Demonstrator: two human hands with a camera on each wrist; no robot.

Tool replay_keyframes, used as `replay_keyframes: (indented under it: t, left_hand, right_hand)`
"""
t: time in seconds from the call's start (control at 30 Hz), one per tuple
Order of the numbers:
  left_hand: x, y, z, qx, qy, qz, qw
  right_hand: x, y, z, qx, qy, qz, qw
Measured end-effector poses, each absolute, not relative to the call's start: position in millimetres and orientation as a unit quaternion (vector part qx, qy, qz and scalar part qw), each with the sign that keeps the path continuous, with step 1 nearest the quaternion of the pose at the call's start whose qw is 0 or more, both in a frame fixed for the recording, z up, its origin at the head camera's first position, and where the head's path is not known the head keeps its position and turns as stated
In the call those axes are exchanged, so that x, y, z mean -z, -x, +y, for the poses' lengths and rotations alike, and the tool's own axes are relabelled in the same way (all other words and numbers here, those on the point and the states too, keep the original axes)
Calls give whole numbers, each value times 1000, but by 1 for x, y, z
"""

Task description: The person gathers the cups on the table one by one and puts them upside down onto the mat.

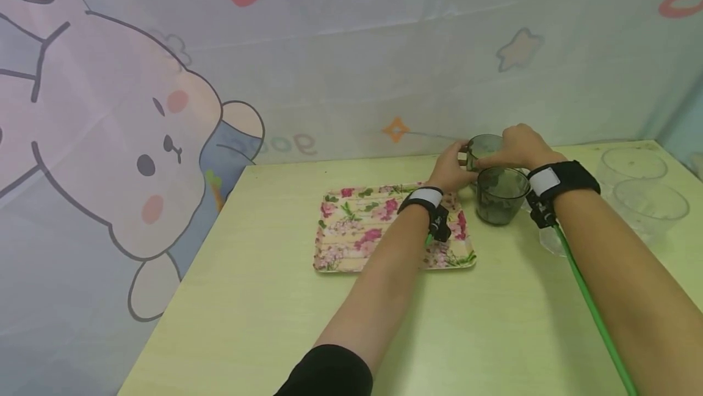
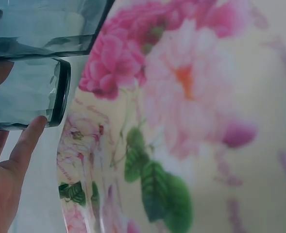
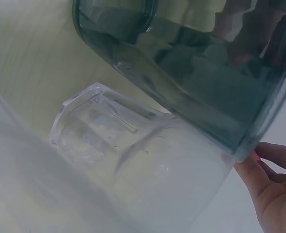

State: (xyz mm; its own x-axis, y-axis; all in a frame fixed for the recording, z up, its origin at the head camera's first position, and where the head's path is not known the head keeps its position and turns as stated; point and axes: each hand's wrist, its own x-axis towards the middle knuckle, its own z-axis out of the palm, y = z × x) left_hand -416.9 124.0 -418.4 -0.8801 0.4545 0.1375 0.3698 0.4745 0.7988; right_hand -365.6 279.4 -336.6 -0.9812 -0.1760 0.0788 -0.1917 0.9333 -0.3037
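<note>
Two grey-green glass cups stand by the tray's right edge, one behind the other. At the rear cup (image 1: pixel 486 143), my left hand (image 1: pixel 451 167) holds the left side, thumb and fingers about the glass. My right hand (image 1: pixel 524 147) reaches over from the right, its thumb along the near side of that rear cup. The front cup (image 1: pixel 498 198) stands upright just below both hands. In the left wrist view, my left fingertips touch the rear cup (image 2: pixel 26 94) near its base. A grey-green cup (image 3: pixel 191 73) fills the top of the right wrist view, partly covering a clear cup (image 3: pixel 104 131).
A flowered tray (image 1: pixel 351 225) lies under my left forearm. Clear cups (image 1: pixel 631 167) stand at the table's right side, and another clear cup (image 1: pixel 551 242) shows partly below my right wrist. A printed cloth (image 1: pixel 351 66) hangs behind the table (image 1: pixel 247 298). A green cable (image 1: pixel 593 304) runs along my right forearm.
</note>
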Motion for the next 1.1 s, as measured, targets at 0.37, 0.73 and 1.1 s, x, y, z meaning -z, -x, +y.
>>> replay_keyframes:
  t: [0.37,0.73,1.1]
  left_hand:
    - [407,422,117,-451,-261,853,36]
    - [387,415,104,-433,-270,859,43]
    - [373,407,93,-419,-263,868,47]
  right_hand:
    - [318,362,273,-148,-107,-983,33]
    - [307,359,267,-156,-104,-982,28]
    - [296,356,261,-154,-105,-982,18]
